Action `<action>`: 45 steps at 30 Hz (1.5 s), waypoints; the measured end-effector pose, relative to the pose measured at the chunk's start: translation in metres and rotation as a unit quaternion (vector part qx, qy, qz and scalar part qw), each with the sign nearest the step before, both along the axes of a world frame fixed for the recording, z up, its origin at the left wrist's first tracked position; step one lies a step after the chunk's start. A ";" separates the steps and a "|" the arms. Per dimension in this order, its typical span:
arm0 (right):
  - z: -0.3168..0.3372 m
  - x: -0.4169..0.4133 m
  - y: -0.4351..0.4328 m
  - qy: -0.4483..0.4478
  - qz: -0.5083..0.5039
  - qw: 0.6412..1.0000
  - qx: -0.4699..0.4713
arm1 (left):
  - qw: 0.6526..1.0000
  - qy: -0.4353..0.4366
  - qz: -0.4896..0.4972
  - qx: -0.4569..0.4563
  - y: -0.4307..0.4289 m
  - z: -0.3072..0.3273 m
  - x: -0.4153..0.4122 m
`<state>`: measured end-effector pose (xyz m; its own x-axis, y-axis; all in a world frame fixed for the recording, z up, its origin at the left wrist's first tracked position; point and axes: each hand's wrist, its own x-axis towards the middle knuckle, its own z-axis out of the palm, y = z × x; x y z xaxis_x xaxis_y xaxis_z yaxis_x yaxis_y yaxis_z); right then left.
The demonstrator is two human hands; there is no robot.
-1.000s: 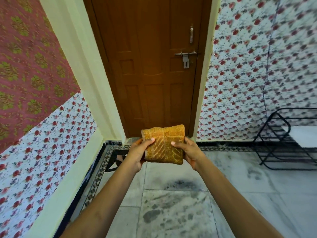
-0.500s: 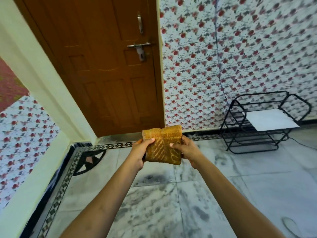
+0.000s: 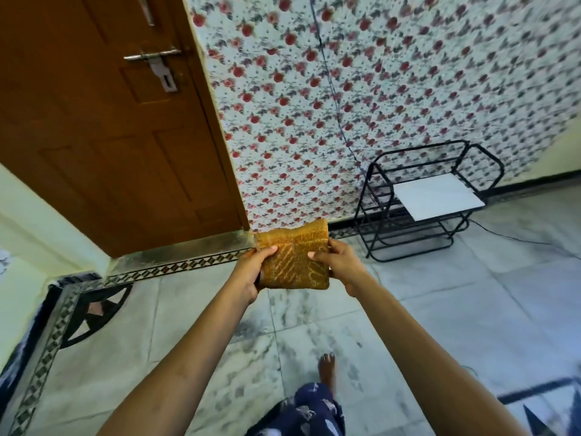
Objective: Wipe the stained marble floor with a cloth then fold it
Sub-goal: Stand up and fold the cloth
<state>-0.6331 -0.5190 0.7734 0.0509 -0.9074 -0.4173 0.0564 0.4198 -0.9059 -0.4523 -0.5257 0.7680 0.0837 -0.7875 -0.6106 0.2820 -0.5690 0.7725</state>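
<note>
A folded orange-yellow cloth (image 3: 294, 258) with a paler woven pattern is held up in front of me at chest height. My left hand (image 3: 250, 272) grips its left edge, thumb on the front. My right hand (image 3: 339, 262) grips its right edge in the same way. Below lies the white marble floor (image 3: 314, 350) with grey smudged stains between my arms.
A brown wooden door (image 3: 110, 121) stands at the left, floral wallpaper (image 3: 377, 89) ahead. A black wire rack (image 3: 418, 202) holding a white board sits against the wall at right, a cable running beside it. My bare foot (image 3: 327, 368) and patterned dark trousers show below.
The view has swung to the right and down, bringing the rack and my foot into sight. Both hands still hold the folded cloth the same way.
</note>
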 end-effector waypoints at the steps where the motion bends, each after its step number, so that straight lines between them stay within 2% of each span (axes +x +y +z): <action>1: -0.001 -0.011 -0.010 0.004 -0.003 1.000 0.004 | 1.000 0.008 -0.006 0.011 -0.012 -0.003 -0.010; 4: -0.004 -0.054 -0.053 0.021 -0.006 0.999 0.025 | 0.998 0.044 -0.019 0.041 -0.058 -0.012 -0.052; 10: -0.008 -0.129 -0.140 0.048 -0.025 0.998 0.045 | 0.996 0.069 -0.021 0.043 -0.142 -0.015 -0.131; 21: -0.018 -0.269 -0.279 0.017 -0.022 0.999 0.033 | 0.999 0.035 -0.011 0.036 -0.281 -0.012 -0.272; 25: -0.019 -0.350 -0.328 0.023 -0.001 1.000 0.019 | 0.999 0.028 0.018 0.029 -0.328 -0.020 -0.352; 31: -0.026 -0.465 -0.387 0.049 0.027 0.997 0.045 | 0.999 0.009 0.035 0.033 -0.372 -0.025 -0.466; 41: -0.063 -0.573 -0.470 0.045 0.039 0.994 0.086 | 0.997 0.010 0.030 0.069 -0.452 -0.061 -0.572; 45: -0.094 -0.617 -0.514 0.058 0.016 0.992 0.110 | 0.996 0.006 0.021 0.089 -0.500 -0.100 -0.615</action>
<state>-1.2499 -1.0333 0.6789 0.0186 -0.7929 -0.6090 -0.0604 0.6071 -0.7923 -1.0677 -1.0259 0.6678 0.1060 -0.6629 -0.7412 0.3168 -0.6840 0.6571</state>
